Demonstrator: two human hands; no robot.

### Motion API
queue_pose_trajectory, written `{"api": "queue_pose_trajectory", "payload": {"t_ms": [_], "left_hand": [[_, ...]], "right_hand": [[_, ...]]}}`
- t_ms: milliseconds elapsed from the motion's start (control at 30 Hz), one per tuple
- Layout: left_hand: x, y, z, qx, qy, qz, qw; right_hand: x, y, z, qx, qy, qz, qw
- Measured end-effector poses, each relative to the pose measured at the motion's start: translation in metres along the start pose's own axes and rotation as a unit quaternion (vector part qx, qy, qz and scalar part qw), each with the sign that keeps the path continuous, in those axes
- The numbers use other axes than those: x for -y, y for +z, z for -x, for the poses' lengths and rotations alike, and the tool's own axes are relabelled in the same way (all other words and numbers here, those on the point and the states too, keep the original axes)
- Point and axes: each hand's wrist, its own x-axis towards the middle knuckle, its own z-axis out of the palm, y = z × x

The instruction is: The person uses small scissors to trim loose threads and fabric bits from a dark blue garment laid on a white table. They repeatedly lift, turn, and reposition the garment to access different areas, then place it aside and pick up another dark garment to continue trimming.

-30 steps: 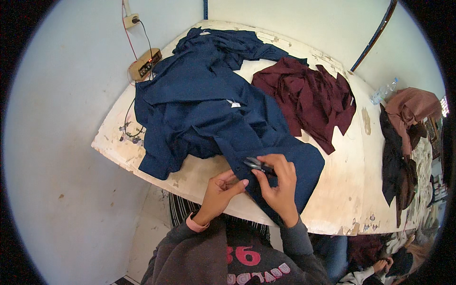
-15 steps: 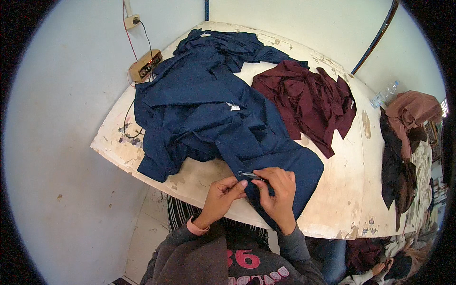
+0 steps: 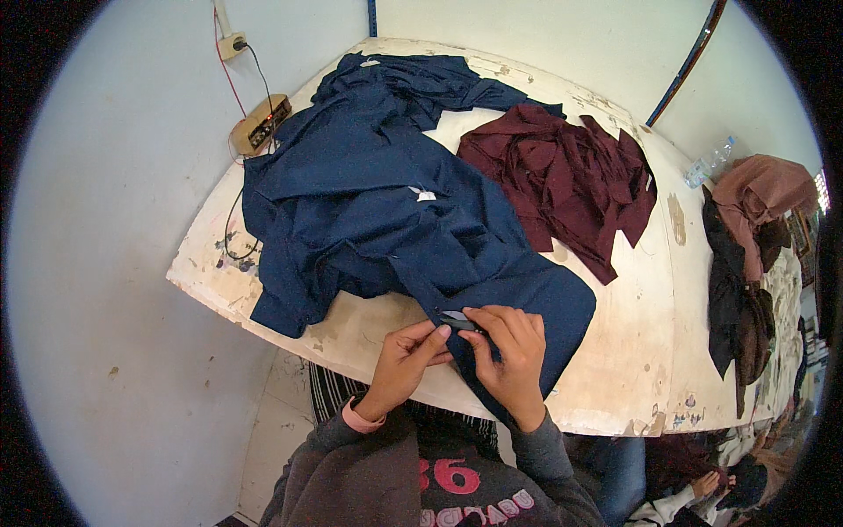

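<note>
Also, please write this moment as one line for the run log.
left hand: pinching navy garment edge | right hand: holding metal-bladed tool at that edge | maroon garment: on table, beside navy garment

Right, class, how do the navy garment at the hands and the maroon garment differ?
The navy garment is dark blue; the maroon garment is deep wine-red. The navy garment covers more of the table; the maroon garment lies in a smaller heap. The left hand pinches the navy garment's edge; no hand touches the maroon garment. Both lie creased.
</note>
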Motion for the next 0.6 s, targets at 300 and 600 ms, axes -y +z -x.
{"api": "queue_pose_trajectory", "payload": {"t_ms": [300,600], "left_hand": [[0.009,0.005,-0.002,0.007,-0.007,0.0,1.0],[-0.001,0.006,-0.02,0.005,-0.003,0.149,0.989]], "right_hand": [[-0.001,0.002,0.001,0.021,0.025,0.006,0.999],[-0.013,-0.012,0.018,-0.012,0.07,-0.029,0.997]]}}
